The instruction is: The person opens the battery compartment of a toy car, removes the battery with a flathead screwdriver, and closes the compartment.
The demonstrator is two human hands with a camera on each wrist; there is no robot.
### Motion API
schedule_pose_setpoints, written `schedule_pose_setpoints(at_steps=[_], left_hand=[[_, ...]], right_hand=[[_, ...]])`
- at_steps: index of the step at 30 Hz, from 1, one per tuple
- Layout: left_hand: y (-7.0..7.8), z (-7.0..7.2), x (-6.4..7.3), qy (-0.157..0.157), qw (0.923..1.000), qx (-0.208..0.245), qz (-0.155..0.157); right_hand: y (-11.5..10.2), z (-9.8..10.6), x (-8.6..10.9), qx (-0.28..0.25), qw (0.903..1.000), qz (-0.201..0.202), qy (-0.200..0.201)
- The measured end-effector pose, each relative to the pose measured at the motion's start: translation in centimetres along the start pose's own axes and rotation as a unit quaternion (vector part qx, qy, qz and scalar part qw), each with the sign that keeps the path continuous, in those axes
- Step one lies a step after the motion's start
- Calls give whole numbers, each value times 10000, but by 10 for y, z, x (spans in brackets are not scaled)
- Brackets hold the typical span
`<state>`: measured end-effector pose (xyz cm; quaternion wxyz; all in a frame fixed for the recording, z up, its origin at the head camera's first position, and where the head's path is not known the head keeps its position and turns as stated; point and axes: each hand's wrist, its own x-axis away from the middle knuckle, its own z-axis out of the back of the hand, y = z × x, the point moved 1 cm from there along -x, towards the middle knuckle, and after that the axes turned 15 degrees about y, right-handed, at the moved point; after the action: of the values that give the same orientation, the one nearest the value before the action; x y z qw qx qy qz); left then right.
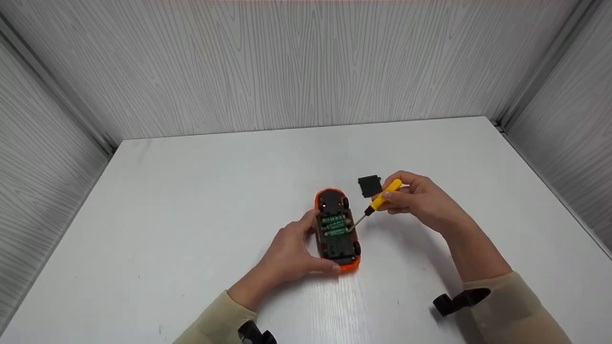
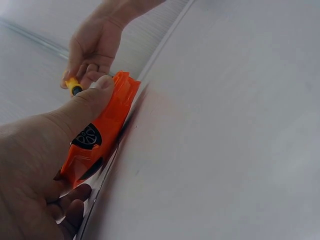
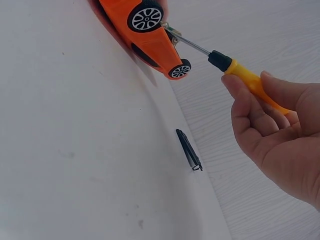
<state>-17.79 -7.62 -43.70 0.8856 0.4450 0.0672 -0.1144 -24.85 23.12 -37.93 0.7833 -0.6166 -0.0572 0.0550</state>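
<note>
An orange toy car lies upside down on the white table, its battery compartment uncovered. Several green batteries sit side by side inside it. My left hand grips the car along its left side, with the thumb at the near end. In my right hand a screwdriver with a yellow handle is pinched between thumb and fingers. Its metal shaft slants down to the right end of the nearest battery. Seen from the left wrist, the car hides most of the screwdriver.
A black battery cover lies on the table beyond the car, close to the right hand's fingers. Grey wood-grain panels stand at the back and both sides of the table.
</note>
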Motion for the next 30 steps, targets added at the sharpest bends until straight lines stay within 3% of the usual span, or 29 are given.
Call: schedule_pose_setpoints(at_steps=[30], left_hand=[[0, 1, 0, -25, 9999, 51, 120]], right_hand=[[-2, 0, 0, -309, 9995, -27, 41]])
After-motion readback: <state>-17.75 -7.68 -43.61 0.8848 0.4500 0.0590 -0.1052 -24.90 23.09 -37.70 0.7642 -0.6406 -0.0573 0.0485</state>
